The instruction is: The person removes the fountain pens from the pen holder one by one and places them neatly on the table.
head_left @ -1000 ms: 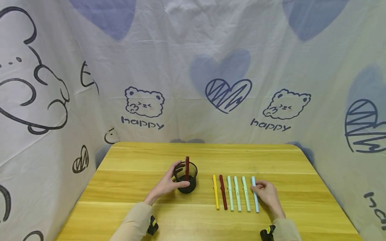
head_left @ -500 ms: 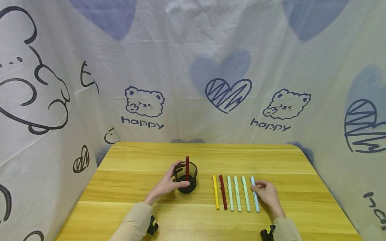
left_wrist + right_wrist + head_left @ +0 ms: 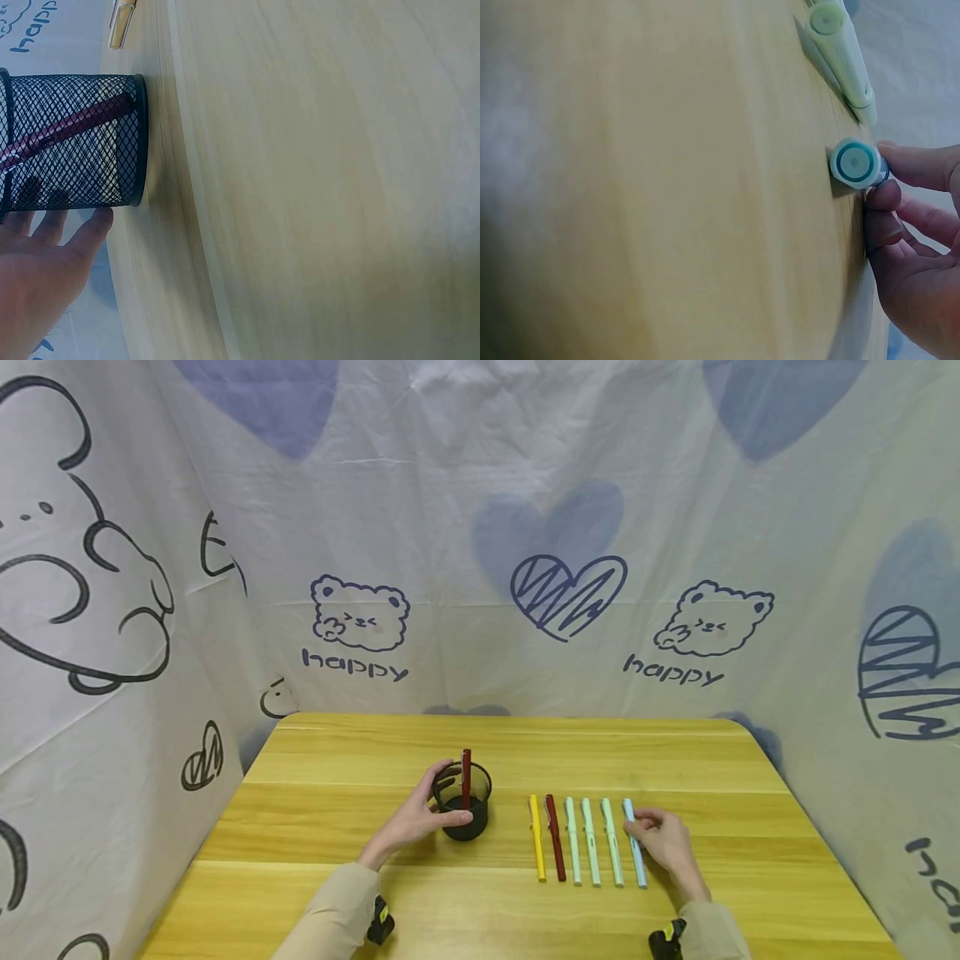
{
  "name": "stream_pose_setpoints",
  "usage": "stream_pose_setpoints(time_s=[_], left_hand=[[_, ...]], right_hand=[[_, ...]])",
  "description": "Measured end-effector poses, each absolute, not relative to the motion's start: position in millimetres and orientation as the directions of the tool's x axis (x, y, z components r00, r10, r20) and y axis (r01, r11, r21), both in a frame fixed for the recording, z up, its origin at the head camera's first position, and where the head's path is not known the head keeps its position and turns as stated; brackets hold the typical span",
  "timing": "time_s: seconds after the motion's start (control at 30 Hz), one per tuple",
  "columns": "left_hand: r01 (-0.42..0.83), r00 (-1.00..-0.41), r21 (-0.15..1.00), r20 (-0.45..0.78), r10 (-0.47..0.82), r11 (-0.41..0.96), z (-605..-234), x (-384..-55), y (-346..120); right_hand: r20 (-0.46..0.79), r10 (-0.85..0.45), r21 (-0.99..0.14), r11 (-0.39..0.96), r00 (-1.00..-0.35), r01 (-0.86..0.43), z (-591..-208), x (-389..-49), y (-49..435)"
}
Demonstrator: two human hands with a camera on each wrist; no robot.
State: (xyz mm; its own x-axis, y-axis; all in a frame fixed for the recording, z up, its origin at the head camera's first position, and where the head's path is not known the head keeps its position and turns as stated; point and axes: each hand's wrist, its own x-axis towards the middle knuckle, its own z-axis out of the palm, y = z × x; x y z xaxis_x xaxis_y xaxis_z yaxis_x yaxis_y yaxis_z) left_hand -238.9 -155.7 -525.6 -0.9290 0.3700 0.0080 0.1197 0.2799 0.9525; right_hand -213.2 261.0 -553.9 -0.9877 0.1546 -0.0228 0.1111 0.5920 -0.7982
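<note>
A black mesh pen holder [image 3: 465, 828] stands upright on the table, a dark red pen [image 3: 466, 777] leaning inside it. My left hand [image 3: 412, 820] holds the holder from its left side, thumb across the front and fingers around the back. In the left wrist view, fingertips [image 3: 96, 222] touch the mesh wall. My right hand [image 3: 666, 843] pinches a light blue pen [image 3: 637, 860] near its upper end, between thumb and fingers. That pen lies on the table at the right end of a row. Seen from the right wrist, its round end [image 3: 856, 163] faces the camera.
Left of the light blue pen lie three pale green pens [image 3: 592, 852], another dark red pen [image 3: 556, 843] and a yellow pen [image 3: 537, 847], roughly side by side. The wooden table [image 3: 337, 777] ends at a printed cloth [image 3: 450, 527] at the back and sides.
The light blue pen has turned slightly, its upper end shifting left and its lower end right, with the right hand on it. The left hand and pen holder stay in place.
</note>
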Motion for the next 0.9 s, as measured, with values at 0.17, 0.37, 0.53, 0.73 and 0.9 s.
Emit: stream_pose_setpoints(time_s=[0.17,0.37,0.53,0.73,0.9], left_hand=[[0.120,-0.929,0.955,0.011,0.370,0.271,-526.0,-239.1,-155.6],[0.121,-0.929,0.955,0.013,0.370,0.270,-525.7,-239.1,-155.3],[0.121,-0.928,0.957,0.015,0.372,0.264,-525.9,-239.0,-155.7],[0.125,-0.927,0.957,0.018,0.375,0.264,-525.9,-239.1,-155.8],[0.127,-0.925,0.957,0.019,0.380,0.261,-526.2,-239.6,-155.7]], right_hand=[[-0.016,0.154,-0.793,0.600,-0.988,0.106,-553.2,-213.1,261.1],[-0.007,0.150,-0.780,0.618,-0.989,0.099,-553.3,-213.5,261.4],[-0.007,0.148,-0.779,0.619,-0.989,0.098,-553.2,-213.6,261.4],[-0.006,0.149,-0.790,0.605,-0.989,0.096,-553.1,-213.8,261.7],[-0.014,0.162,-0.799,0.592,-0.987,0.109,-552.5,-212.8,261.1]])
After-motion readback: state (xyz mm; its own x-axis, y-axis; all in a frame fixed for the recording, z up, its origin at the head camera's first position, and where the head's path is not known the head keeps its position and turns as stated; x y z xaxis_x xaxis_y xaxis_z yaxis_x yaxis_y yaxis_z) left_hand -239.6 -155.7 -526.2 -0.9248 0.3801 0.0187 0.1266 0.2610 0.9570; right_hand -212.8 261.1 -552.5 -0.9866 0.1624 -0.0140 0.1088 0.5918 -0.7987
